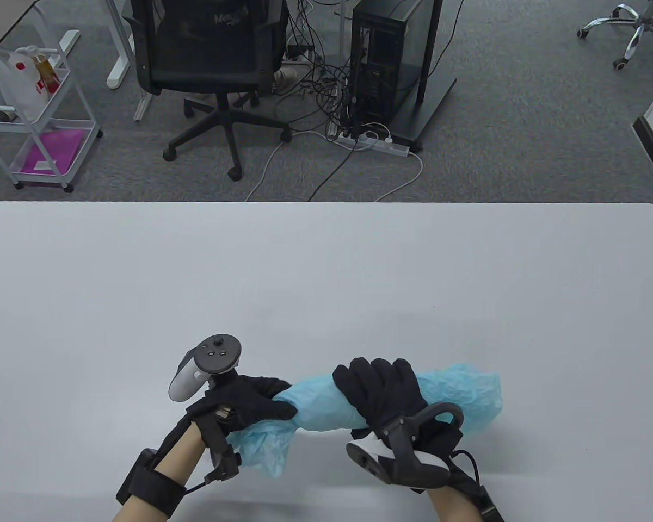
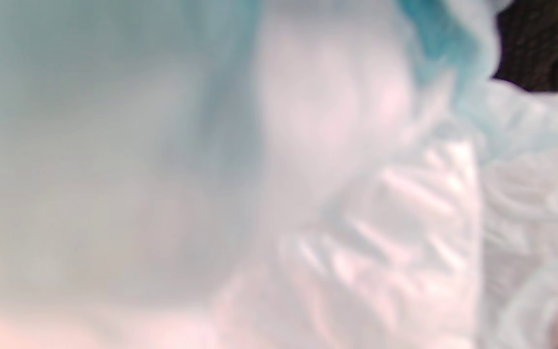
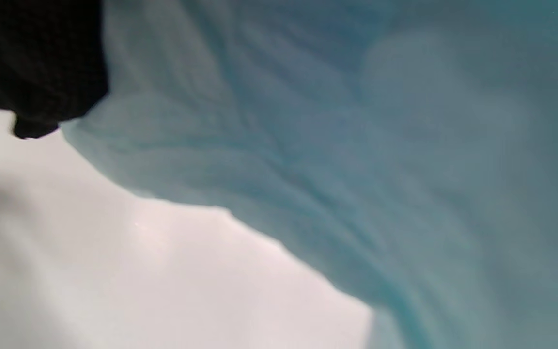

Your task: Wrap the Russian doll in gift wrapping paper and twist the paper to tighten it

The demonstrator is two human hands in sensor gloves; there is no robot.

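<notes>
A long roll of light blue wrapping paper lies across the near part of the white table; the doll is hidden inside it. My left hand grips the paper's narrowed left end, and loose paper flares out below that hand. My right hand is curled over the thick middle of the roll, with crumpled paper sticking out to its right. The left wrist view is filled with blurred pale blue paper and a bit of black glove. Blue paper and a black fingertip fill the right wrist view.
Beyond the table's far edge stand a black office chair, a computer tower with cables, and a white cart at the far left.
</notes>
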